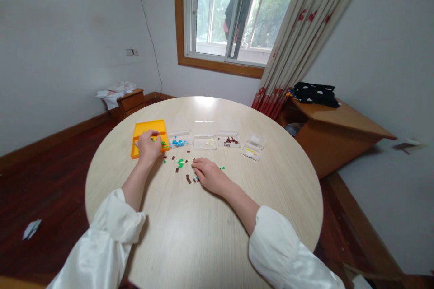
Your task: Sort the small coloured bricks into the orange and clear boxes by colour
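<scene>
My left hand [149, 145] reaches into an orange open box [149, 125], its fingers curled down among small green bricks [165, 144]. Whatever lies between those fingertips is hidden. On the table, my right hand [210, 175] rests low with its fingers drawn together at the edge of the scattered bricks; what they pinch, if anything, is too small to tell. Between the hands lie green bricks [181, 163], a brown brick [188, 179] and several smaller brown pieces. A bit of blue shows beside the right fingers.
Behind the hands stand clear open cases with blue bricks [180, 141], cream bricks [210, 142], dark brown bricks [230, 140] and yellow bricks [251, 152]. The round table [190, 244] has a wooden cabinet [339, 131] to its right and a window [237, 13] beyond.
</scene>
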Tool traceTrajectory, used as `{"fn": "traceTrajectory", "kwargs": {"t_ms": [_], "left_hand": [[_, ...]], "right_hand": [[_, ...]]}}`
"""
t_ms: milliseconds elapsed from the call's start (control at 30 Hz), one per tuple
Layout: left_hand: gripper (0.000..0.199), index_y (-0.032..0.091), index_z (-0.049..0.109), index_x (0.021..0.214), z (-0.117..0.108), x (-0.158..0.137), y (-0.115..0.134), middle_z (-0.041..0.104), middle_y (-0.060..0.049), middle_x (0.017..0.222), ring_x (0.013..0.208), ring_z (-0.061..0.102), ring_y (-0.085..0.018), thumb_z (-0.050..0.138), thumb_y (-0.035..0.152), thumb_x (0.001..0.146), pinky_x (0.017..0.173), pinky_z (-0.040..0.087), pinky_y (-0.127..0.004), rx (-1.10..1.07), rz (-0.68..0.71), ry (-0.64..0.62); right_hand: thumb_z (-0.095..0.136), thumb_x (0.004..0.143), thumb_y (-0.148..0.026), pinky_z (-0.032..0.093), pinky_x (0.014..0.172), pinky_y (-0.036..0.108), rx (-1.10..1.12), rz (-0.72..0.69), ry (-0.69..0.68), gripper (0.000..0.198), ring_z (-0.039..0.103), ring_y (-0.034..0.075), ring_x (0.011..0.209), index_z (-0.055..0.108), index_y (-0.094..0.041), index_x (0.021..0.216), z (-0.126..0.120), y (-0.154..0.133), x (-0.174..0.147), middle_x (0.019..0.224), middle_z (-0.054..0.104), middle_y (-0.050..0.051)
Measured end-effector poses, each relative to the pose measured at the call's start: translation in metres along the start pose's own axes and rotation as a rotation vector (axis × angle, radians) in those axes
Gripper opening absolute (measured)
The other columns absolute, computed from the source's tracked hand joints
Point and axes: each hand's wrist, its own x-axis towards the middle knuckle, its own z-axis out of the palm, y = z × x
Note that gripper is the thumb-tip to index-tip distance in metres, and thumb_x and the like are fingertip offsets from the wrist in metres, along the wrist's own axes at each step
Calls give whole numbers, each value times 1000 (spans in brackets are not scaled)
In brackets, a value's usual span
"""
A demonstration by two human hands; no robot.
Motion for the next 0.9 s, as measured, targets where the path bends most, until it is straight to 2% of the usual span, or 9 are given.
{"fn": "traceTrajectory", "kwargs": {"t_ms": [167, 333, 500, 900], "left_hand": [[18, 17, 61, 74, -4, -7, 17, 64, -4, 74, 65, 52, -15, 50, 30, 73, 64, 41, -27, -177, 147, -120], [26, 18, 60, 66, -7, -16, 28, 57, 0, 61, 59, 48, -14, 48, 38, 75, 59, 38, -27, -245, 251, -353], [27, 19, 57, 59, -8, -19, 31, 53, 0, 57, 57, 47, -14, 49, 40, 73, 57, 38, -27, -228, 310, -487], [17, 19, 64, 62, 1, -21, 21, 62, -3, 63, 61, 53, -17, 50, 27, 68, 60, 42, -30, -171, 381, -633]], "right_hand": [[48, 88, -13, 45, 90, 33, -29, 35, 17, 22, 57, 18, 98, 67, -12, 98, -2, 0, 0, 104, 64, 12], [54, 87, -18, 41, 91, 39, -94, 21, -75, 19, 55, 21, 104, 68, -16, 99, -2, -1, -1, 107, 63, 11], [51, 89, -16, 41, 90, 38, -95, 32, -84, 20, 56, 20, 104, 68, -16, 98, -2, -2, 0, 106, 64, 11], [50, 89, -15, 43, 86, 35, -84, 45, -43, 20, 57, 19, 97, 68, -14, 94, -3, 0, 1, 100, 65, 10]]}}
